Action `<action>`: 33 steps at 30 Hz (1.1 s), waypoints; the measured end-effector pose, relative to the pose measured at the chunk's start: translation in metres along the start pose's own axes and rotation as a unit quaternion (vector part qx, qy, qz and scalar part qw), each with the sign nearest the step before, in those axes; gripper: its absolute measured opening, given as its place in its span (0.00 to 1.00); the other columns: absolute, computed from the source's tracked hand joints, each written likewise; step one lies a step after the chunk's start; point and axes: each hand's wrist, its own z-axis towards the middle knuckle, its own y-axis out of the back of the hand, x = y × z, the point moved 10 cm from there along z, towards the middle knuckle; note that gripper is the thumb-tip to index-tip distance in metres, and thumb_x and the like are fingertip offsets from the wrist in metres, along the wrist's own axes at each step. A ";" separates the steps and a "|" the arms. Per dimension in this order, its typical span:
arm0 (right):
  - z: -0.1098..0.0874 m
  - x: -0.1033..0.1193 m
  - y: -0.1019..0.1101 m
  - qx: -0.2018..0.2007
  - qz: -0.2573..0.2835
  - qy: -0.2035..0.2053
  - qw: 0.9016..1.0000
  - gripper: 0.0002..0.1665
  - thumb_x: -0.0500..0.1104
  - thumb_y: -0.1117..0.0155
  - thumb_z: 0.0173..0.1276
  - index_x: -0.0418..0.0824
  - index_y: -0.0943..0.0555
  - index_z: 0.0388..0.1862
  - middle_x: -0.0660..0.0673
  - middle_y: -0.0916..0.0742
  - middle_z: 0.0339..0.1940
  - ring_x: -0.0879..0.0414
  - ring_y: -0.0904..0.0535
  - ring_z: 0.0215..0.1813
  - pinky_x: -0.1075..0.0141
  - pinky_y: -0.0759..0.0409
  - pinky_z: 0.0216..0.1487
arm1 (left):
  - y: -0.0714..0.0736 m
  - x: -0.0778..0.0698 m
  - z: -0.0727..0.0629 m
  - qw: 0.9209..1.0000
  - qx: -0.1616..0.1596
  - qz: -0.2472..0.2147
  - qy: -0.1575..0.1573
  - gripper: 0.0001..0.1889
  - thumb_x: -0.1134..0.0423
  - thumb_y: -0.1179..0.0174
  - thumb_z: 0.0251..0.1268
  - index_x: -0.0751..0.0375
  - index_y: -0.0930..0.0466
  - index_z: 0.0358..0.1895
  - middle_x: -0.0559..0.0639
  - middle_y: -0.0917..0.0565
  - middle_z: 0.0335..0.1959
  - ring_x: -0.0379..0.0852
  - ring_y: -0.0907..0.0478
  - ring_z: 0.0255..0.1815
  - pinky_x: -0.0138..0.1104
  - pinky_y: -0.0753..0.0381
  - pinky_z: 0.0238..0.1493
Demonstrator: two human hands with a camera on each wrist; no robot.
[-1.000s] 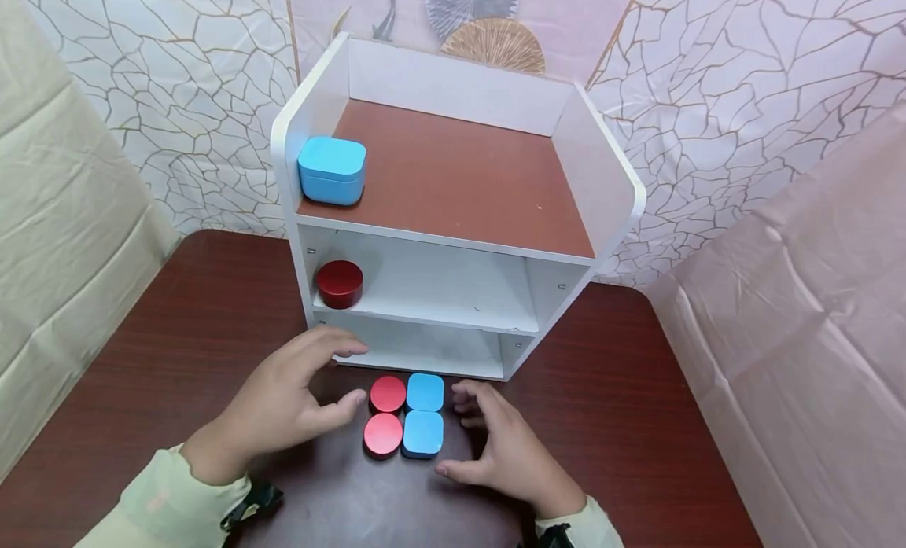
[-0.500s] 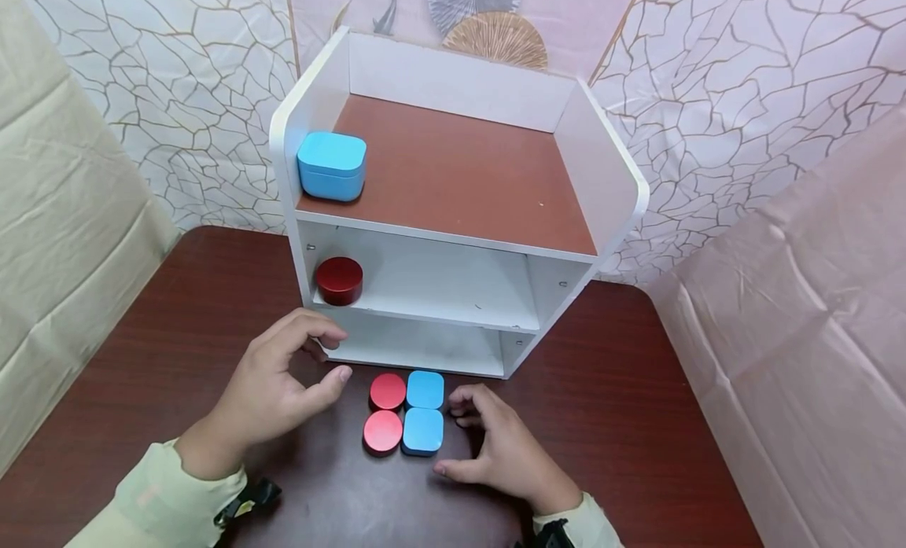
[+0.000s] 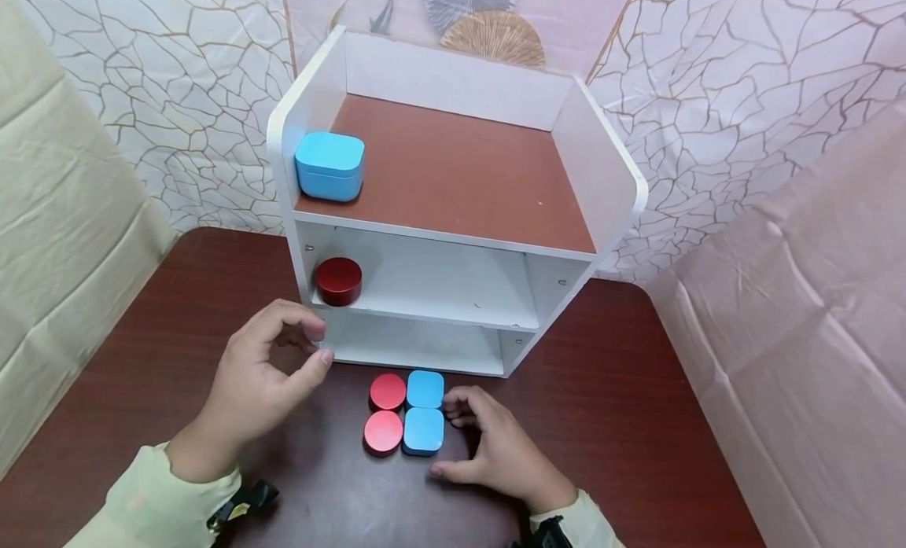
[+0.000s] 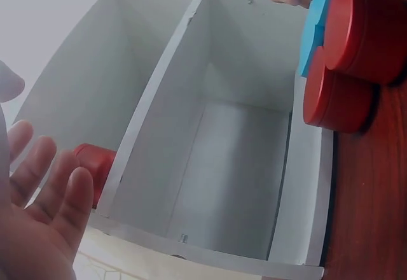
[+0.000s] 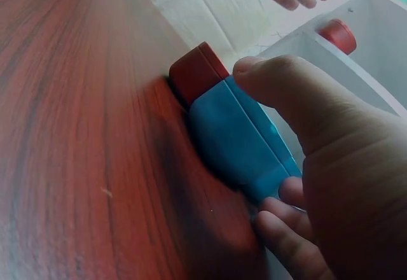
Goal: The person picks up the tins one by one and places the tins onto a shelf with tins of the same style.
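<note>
On the table, two round red tins (image 3: 383,432) and two square blue tins (image 3: 423,432) with rounded corners sit close together in a block. My right hand (image 3: 499,450) is at the right side of the blue tins, thumb and fingers spread apart and bent. Its fingertips are right at the far blue tin's edge in the head view. My left hand (image 3: 258,379) hovers left of the block, holding nothing, its fingers loosely curved before the lower left corner of the white shelf unit (image 3: 460,324). In the left wrist view its loose fingers (image 4: 54,191) overlap the shelf's red tin (image 4: 95,162).
A larger blue tin (image 3: 329,167) stands at the left of the shelf unit's brown top. Below it, a dark red tin (image 3: 338,281) sits at the left of the middle shelf. The brown table (image 3: 623,391) extends past the unit on both sides, with curtains around.
My left hand has drawn back to the left, away from the red tins. The right hand has edged slightly left, closer to the blue tins. The tins stay put.
</note>
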 end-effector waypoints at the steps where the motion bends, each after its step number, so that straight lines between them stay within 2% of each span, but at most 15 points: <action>1: 0.000 -0.001 0.000 0.000 0.000 0.000 1.000 0.52 0.57 0.05 0.55 0.48 0.25 0.72 0.49 0.15 0.64 0.57 0.11 0.59 0.62 0.09 0.62 | 0.002 0.000 0.001 1.000 -0.007 0.000 0.001 0.20 0.78 0.24 0.57 0.61 0.15 0.52 0.45 0.14 0.45 0.35 0.15 0.38 0.25 0.15 0.45; 11: 0.000 0.002 -0.002 -0.008 -0.040 0.021 0.999 0.50 0.57 0.05 0.55 0.49 0.23 0.72 0.52 0.14 0.64 0.58 0.12 0.58 0.62 0.10 0.62 | 0.014 0.000 0.006 0.998 -0.055 -0.008 0.014 0.15 0.78 0.28 0.62 0.64 0.16 0.50 0.46 0.15 0.46 0.37 0.18 0.40 0.24 0.18 0.42; 17: 0.000 0.004 -0.005 -0.008 -0.069 0.023 0.997 0.51 0.59 0.06 0.55 0.51 0.23 0.73 0.58 0.15 0.63 0.59 0.14 0.57 0.62 0.12 0.62 | 0.018 0.000 0.011 0.997 -0.068 -0.024 0.017 0.14 0.79 0.30 0.64 0.67 0.17 0.50 0.45 0.15 0.46 0.38 0.18 0.41 0.24 0.17 0.42; 26: 0.000 0.005 -0.005 -0.015 -0.077 0.027 0.997 0.51 0.57 0.05 0.54 0.51 0.23 0.73 0.58 0.15 0.62 0.59 0.14 0.55 0.63 0.12 0.61 | 0.020 -0.002 0.019 0.996 -0.088 -0.014 0.019 0.11 0.76 0.30 0.66 0.66 0.16 0.48 0.42 0.15 0.45 0.39 0.20 0.41 0.25 0.19 0.44; 33: 0.000 0.005 -0.005 -0.026 -0.076 0.029 0.996 0.48 0.55 0.05 0.55 0.51 0.21 0.71 0.58 0.14 0.59 0.59 0.13 0.54 0.62 0.11 0.59 | 0.027 0.001 0.024 0.993 -0.118 -0.006 0.019 0.10 0.74 0.29 0.66 0.68 0.16 0.48 0.40 0.16 0.43 0.38 0.20 0.43 0.25 0.20 0.46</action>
